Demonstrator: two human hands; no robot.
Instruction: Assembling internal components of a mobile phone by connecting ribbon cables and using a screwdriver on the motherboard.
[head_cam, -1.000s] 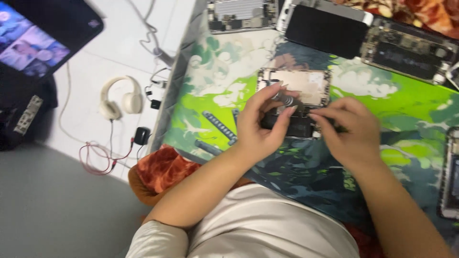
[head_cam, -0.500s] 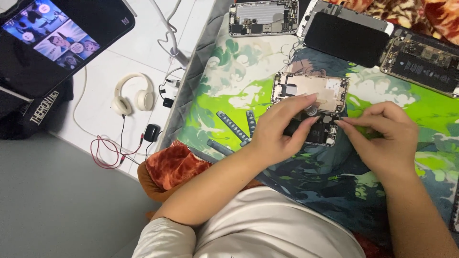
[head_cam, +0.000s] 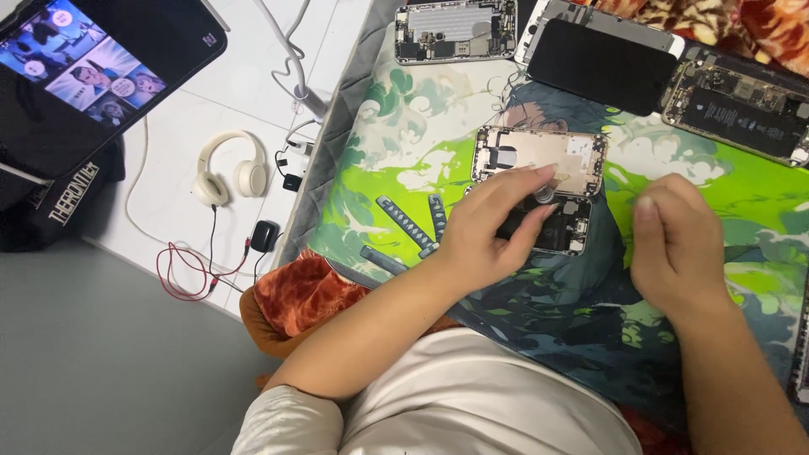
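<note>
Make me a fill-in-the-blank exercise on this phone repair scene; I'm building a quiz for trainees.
1. The left hand pinches a small round part over the opened ____ housing.
2. The right hand hovers over the printed mat, holding ____ that shows.
3. The cream headphones lie on the white ____, left of the mat.
4. The tablet at the upper left has its screen ____.

Missing words: phone; nothing; floor; on

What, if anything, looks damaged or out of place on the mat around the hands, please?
Nothing looks spilled or broken. The opened phone under the left hand and two more opened phones lie flat on the mat.
</note>
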